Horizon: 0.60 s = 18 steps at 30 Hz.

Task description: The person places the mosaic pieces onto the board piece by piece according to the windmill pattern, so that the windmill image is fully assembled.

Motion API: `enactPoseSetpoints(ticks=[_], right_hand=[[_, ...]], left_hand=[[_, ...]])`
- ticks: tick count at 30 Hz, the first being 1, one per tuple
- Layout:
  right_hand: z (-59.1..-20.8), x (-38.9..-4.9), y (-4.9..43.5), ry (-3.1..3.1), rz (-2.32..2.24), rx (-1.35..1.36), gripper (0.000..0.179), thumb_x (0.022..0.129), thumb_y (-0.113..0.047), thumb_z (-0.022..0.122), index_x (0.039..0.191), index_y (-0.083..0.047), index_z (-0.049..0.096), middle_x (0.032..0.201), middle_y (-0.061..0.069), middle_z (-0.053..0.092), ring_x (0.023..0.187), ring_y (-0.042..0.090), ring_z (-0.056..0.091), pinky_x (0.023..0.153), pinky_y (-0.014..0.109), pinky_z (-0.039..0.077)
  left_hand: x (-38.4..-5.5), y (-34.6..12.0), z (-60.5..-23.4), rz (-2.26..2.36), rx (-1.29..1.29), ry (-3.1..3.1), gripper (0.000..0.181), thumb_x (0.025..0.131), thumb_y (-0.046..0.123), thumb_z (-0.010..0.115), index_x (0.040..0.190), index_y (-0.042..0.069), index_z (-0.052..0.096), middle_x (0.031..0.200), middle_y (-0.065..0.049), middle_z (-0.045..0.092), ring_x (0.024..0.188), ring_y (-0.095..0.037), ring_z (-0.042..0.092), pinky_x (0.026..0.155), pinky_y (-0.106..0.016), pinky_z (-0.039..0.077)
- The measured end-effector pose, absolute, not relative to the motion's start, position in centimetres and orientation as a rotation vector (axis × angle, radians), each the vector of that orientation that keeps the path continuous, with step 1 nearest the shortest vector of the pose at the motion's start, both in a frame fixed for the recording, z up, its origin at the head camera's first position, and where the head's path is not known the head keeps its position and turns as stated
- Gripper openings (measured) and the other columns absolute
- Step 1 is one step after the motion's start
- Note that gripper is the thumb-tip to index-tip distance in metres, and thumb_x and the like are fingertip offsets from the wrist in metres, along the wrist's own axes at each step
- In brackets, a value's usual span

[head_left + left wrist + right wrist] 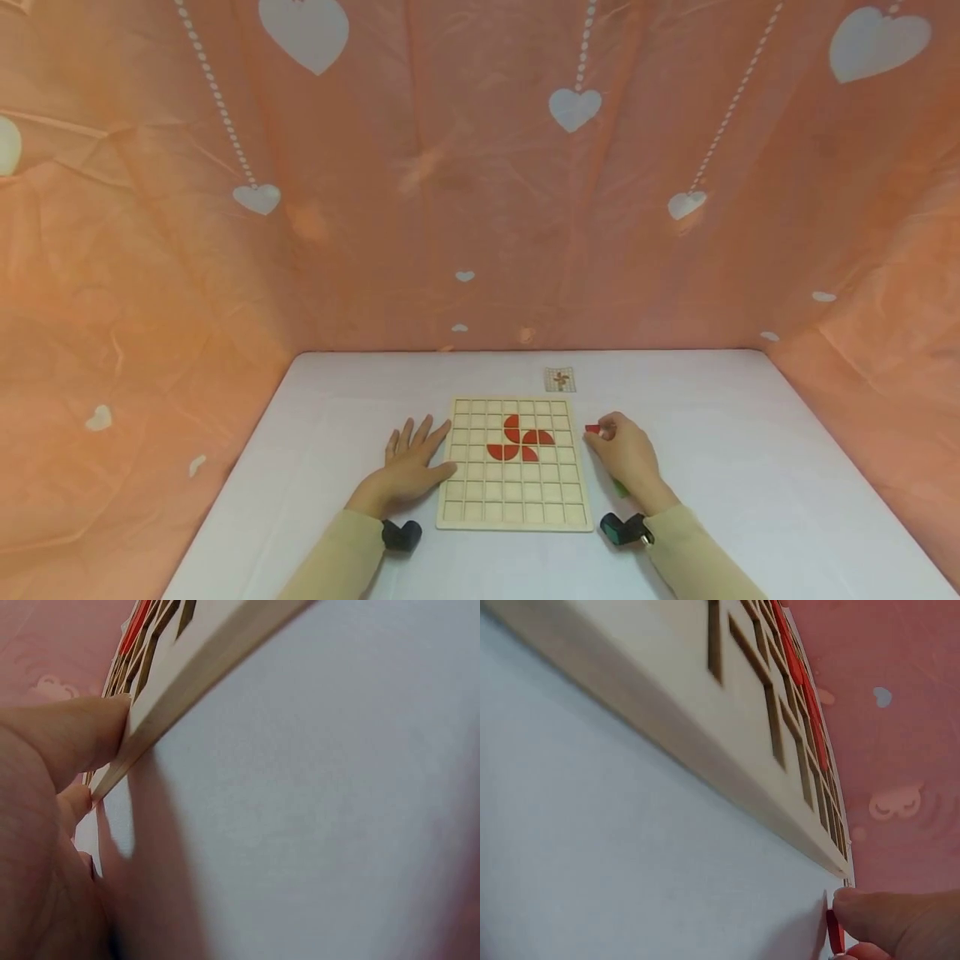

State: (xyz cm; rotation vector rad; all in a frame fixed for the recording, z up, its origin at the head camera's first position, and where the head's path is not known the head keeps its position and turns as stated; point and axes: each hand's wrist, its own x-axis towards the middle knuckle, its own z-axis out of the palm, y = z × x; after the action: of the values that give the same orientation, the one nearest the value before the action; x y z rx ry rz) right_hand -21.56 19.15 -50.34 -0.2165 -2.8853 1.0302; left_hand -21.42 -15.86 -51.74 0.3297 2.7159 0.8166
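Note:
A square wooden grid board (pixel 513 492) lies on the white table, with several red curved pieces (pixel 504 452) set in its middle cells like a pinwheel. My left hand (pixel 405 471) rests at the board's left side, fingers spread; its thumb (pixel 97 727) touches the edge in the left wrist view. To the right of the board, my right hand (pixel 630 454) pinches a small red piece (pixel 593 428) between thumb and fingertips, low by the table. The right wrist view shows part of this red piece (pixel 835 931) beside the thumb. Beneath the right hand, a green piece (pixel 620 489) is partly hidden.
Behind the board lies a small card (pixel 559 380) printed with a grid and a pinwheel pattern. An orange curtain (pixel 465 208) with pale hearts surrounds the back and sides of the white table (pixel 360 379). Both wrists carry small black cameras (pixel 402 536).

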Motion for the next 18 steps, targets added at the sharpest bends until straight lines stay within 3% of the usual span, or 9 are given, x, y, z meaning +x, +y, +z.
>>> enactPoseSetpoints(ticks=[18], right_hand=[[-50.48,-21.86,18.83,-2.914,1.007,-0.252,0.031,0.088,-0.023,0.071,0.106,0.001,0.062,0.084,0.009,0.061,0.073,0.024,0.053,0.064,0.036,0.045]], left_hand=[[-21.44,-15.83,-51.71,0.793,0.339,2.714,0.073,0.094,0.046,0.056,0.155,0.020,0.025,0.161,-0.013,0.005,0.145,-0.037,-0.013,0.112,-0.055,-0.012]])
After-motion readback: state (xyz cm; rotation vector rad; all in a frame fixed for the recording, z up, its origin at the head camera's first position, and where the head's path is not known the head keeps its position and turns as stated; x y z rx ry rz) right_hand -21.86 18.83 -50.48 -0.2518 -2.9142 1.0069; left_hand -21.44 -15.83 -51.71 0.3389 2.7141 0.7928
